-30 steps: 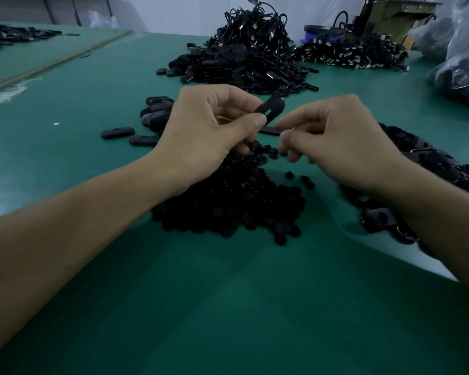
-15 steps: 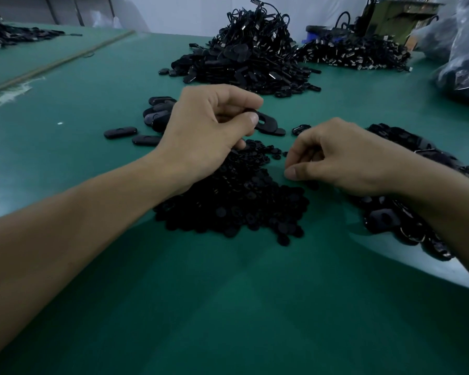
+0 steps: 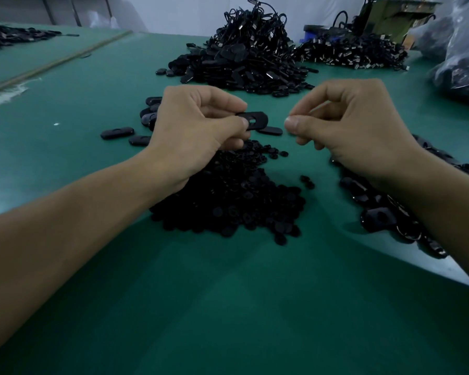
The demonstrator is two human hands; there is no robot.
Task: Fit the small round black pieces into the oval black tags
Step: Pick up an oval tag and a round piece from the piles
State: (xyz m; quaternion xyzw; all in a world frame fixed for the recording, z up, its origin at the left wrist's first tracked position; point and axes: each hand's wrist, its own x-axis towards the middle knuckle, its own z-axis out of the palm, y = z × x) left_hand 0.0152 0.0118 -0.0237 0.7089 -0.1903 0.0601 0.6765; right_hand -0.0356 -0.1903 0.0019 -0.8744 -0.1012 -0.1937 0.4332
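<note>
- Pinching one end of an oval tag [image 3: 258, 116], the left hand [image 3: 198, 125] has thumb and forefinger clamped on it. The tag is held flat above the worktop [image 3: 228, 307], with its round hole exposed at the free end.
- On the right hand [image 3: 358, 125], the fingers [image 3: 291, 123] are clenched tip to tip and stand just beside the tag without touching it. I cannot tell whether a round piece sits between them, as nothing shows.
- Handling, as I judge it: the tag looks light, stiff and smooth, probably moulded plastic. I would grip it by the solid end and keep the hole clear. A round piece would be tiny and easily dropped, so I would take it by the rim with the fingertips.
- Below the hands, the small round pieces [image 3: 228, 201] lie in a loose matte black heap of flat discs, with a few strays at its edge.
- Loose tags [image 3: 117, 133] rest on the worktop to the left, and one more [image 3: 270, 130] lies just behind the held tag.
- Under the right forearm sits another pile of black parts [image 3: 379, 216], some glossy.
- Further back is a tall heap of corded tags [image 3: 249, 58].
- The worktop surface is green, matte and even.
</note>
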